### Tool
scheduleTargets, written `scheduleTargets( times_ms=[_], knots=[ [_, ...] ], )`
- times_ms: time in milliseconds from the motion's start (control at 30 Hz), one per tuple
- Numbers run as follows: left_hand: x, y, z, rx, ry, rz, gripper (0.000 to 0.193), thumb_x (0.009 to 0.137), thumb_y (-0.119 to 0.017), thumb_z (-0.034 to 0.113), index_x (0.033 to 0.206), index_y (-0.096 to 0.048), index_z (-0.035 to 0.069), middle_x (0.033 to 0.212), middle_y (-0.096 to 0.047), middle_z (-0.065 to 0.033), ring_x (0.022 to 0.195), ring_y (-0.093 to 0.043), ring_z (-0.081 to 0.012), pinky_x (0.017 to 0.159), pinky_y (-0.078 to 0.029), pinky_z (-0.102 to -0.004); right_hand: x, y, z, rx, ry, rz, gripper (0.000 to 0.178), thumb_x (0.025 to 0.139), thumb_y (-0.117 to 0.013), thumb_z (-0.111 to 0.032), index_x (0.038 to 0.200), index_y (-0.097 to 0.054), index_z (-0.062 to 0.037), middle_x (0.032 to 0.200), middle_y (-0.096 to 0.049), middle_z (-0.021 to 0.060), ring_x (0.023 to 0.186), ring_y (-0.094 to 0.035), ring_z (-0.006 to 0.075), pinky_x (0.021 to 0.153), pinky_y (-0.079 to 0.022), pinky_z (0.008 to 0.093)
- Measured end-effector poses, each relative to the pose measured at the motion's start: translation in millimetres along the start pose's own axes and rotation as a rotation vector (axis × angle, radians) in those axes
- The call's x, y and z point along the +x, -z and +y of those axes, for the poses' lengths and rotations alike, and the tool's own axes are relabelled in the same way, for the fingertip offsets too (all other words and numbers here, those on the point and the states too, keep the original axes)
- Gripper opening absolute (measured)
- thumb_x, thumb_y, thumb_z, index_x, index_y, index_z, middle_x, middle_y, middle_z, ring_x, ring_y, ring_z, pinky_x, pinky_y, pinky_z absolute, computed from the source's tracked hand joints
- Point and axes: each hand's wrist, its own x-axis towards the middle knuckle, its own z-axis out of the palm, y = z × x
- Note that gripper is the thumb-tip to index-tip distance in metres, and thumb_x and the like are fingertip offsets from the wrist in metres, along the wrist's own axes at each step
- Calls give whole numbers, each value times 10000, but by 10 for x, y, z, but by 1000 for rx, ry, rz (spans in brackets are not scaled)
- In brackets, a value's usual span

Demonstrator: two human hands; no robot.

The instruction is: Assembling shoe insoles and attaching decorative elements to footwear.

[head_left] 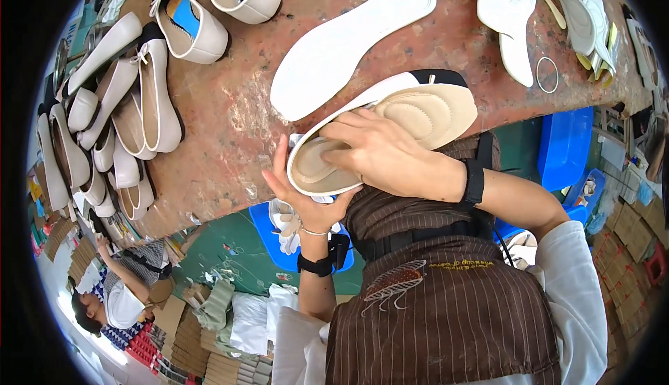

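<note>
A pale flat shoe (390, 85) with a black toe cap is held over the table's near edge, heel to the left. My left hand (310, 204) cups its heel from outside, thumb beneath the near side and fingers spread at the far side. A beige insole (453, 110) with stitched oval padding lies partly in the shoe; its wide front part sticks out over the near side of the toe. My right hand (380, 151) reaches into the shoe, its curled fingers on the insole's rear half. Its fingertips are partly hidden. Just beyond lies a flat white insole-shaped piece (341, 47).
Many pale flat shoes (157, 92) crowd the table's left side, some with blue inserts (185, 17). White shaped pieces (509, 29) and a rubber band (547, 75) lie at right. Blue bins (564, 148) stand below the worn table (223, 183). Another person (125, 294) is at lower left.
</note>
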Motion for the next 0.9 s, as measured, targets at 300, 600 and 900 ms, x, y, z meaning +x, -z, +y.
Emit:
scheduleTargets(
  times_ms=[300, 600, 900],
  knots=[
    [151, 204, 52, -78, 35, -199, 1426, 649, -881, 536, 1564, 138, 140, 1541, -230, -297, 1424, -289, -440, 1150, -260, -546, 57, -168, 125, 72, 283, -141, 413, 844, -581, -124, 1246, -640, -52, 1342, -594, 118, 1270, -550, 260, 1095, -416, 374],
    [594, 377, 834, 1274, -326, -842, 171, 649, -690, 129, 774, -729, 20, 931, -676, -204, 1250, -524, -406, 1157, -173, -684, 22, -146, -67, -166, 205, -135, 386, 838, -574, -163, 1188, -698, -58, 1364, -602, 98, 1290, -543, 188, 1157, -344, 361],
    [495, 325, 653, 1131, -312, -632, 175, 598, -644, 49, 715, -765, 1, 761, -678, -146, 967, -600, -271, 1169, -205, -655, -224, 171, -129, -540, -9, -120, 296, 761, -606, -159, 999, -776, -116, 1261, -661, 118, 1235, -587, 260, 1154, -360, 419]
  ],
)
